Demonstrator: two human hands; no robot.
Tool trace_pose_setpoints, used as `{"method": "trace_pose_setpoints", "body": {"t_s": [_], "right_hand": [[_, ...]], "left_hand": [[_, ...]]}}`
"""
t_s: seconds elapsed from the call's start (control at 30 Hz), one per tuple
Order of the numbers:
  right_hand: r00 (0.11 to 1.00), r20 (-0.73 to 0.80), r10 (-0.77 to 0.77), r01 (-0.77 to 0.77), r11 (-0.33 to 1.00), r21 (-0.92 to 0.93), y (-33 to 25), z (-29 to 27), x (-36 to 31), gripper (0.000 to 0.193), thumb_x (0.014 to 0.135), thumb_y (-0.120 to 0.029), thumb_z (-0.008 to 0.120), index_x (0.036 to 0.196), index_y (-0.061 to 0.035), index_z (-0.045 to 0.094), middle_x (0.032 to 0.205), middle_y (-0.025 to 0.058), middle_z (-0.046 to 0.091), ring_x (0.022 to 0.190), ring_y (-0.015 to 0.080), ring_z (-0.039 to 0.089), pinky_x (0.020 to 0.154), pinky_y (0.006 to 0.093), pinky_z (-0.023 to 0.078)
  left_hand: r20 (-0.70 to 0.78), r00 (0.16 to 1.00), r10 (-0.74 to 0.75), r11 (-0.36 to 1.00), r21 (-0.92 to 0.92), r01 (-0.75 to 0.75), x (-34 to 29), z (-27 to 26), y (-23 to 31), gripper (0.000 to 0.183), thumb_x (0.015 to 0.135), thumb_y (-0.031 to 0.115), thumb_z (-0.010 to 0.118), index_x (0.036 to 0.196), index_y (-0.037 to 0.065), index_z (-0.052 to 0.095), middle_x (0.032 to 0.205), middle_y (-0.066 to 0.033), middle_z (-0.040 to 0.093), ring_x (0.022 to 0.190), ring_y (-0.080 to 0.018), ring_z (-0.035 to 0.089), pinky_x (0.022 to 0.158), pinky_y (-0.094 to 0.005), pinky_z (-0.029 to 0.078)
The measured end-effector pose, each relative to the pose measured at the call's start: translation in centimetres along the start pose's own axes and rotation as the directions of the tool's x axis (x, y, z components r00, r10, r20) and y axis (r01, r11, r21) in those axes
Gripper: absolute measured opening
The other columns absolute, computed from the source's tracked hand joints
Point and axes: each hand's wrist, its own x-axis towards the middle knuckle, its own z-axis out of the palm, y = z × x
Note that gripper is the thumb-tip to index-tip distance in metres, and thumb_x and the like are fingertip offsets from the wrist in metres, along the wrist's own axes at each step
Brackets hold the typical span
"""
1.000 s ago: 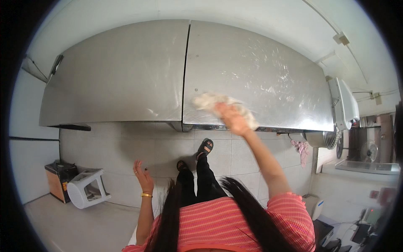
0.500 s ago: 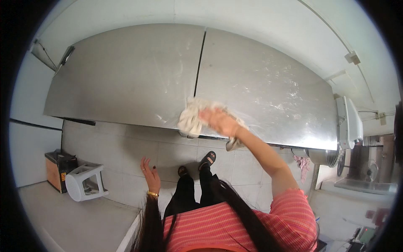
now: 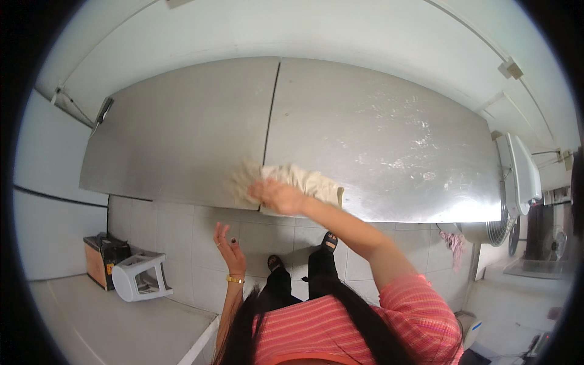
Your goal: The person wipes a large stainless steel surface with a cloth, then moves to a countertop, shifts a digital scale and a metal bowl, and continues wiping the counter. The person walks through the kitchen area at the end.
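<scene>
Right hand (image 3: 277, 196): it is laid flat on the cloth (image 3: 304, 181), fingers spread over it; the cloth is pressed against the table, near the front edge. No closed grasp around the cloth is seen.
Left hand (image 3: 228, 246): it is held free in the air, below the table edge and over the tiled floor (image 3: 182, 243). The fingers are open and slightly bent; nothing is held. A gold bracelet (image 3: 235, 279) is worn on the wrist.
Cloth: light beige, crumpled, partly blurred on its left side. It is placed across the seam (image 3: 271, 121) where the two metal sheets are joined.
Table (image 3: 182, 134): a long steel surface, made of two sheets; whitish marks are seen on the right sheet (image 3: 395, 146).
Floor: a white plastic stool (image 3: 140, 277) is lying on its side, just beside a small brown box (image 3: 100, 258), well apart from the hands.
Right side: a pink rag (image 3: 453, 243) is hung near the table corner.
</scene>
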Motion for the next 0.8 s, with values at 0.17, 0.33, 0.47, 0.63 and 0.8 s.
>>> {"method": "trace_pose_setpoints", "body": {"t_s": [0.17, 0.33, 0.47, 0.63, 0.8], "right_hand": [[0.989, 0.13, 0.076, -0.071, 0.997, -0.042, 4.4, -4.6, -8.8, 0.051, 0.094, -0.023, 0.036, 0.143, -0.0117, 0.028, 0.149, 0.0097, 0.026, 0.139, 0.0247, 0.022, 0.114, 0.0435, 0.016], [0.845, -0.224, 0.486, -0.519, 0.846, -0.122, 20.6, -11.9, -10.2, 0.052, 0.096, -0.023, 0.03, 0.145, -0.0102, 0.022, 0.151, 0.0112, 0.02, 0.139, 0.0274, 0.019, 0.114, 0.0444, 0.014], [0.803, -0.354, 0.479, -0.506, 0.862, 0.018, 20.0, -9.9, -8.9, 0.053, 0.094, -0.023, 0.035, 0.144, -0.0087, 0.025, 0.148, 0.0162, 0.026, 0.137, 0.0297, 0.025, 0.113, 0.0458, 0.017], [0.997, 0.028, 0.077, -0.078, 0.996, 0.047, 7.8, -3.3, -11.7, 0.056, 0.088, -0.014, 0.041, 0.143, -0.0103, 0.03, 0.147, 0.0136, 0.031, 0.134, 0.03, 0.032, 0.11, 0.0469, 0.021], [0.941, -0.106, 0.32, -0.318, 0.947, 0.034, 15.7, -7.4, -10.2, 0.054, 0.091, -0.016, 0.037, 0.144, -0.0106, 0.027, 0.149, 0.011, 0.028, 0.137, 0.0282, 0.026, 0.112, 0.0493, 0.016]], "left_hand": [[-0.123, 0.992, 0.017, 1.0, -0.015, -0.019, 2.4, 3.9, 3.4, 0.043, 0.096, 0.026, 0.036, 0.125, -0.005, 0.044, 0.14, -0.0214, 0.032, 0.128, -0.0364, 0.033, 0.105, -0.0452, 0.027], [-0.129, 0.991, -0.018, 0.978, -0.209, -0.009, 5.0, 9.8, 7.2, 0.043, 0.097, 0.026, 0.037, 0.125, -0.007, 0.043, 0.14, -0.0225, 0.031, 0.128, -0.0366, 0.033, 0.104, -0.0456, 0.029], [-0.047, 0.99, 0.133, 0.991, 0.013, -0.132, 7.2, 12.0, 9.4, 0.043, 0.097, 0.025, 0.036, 0.125, -0.007, 0.042, 0.14, -0.0216, 0.031, 0.127, -0.0362, 0.035, 0.103, -0.0448, 0.031], [-0.086, 0.989, 0.121, 0.992, 0.051, -0.117, 8.2, 12.8, 9.3, 0.042, 0.097, 0.026, 0.037, 0.125, -0.004, 0.044, 0.14, -0.0219, 0.033, 0.127, -0.038, 0.035, 0.104, -0.0463, 0.03], [-0.089, 0.986, 0.138, 0.979, 0.161, -0.123, 8.3, 13.8, 8.8, 0.046, 0.096, 0.035, 0.038, 0.124, -0.001, 0.046, 0.138, -0.021, 0.036, 0.127, -0.0375, 0.035, 0.104, -0.0498, 0.027]]}}
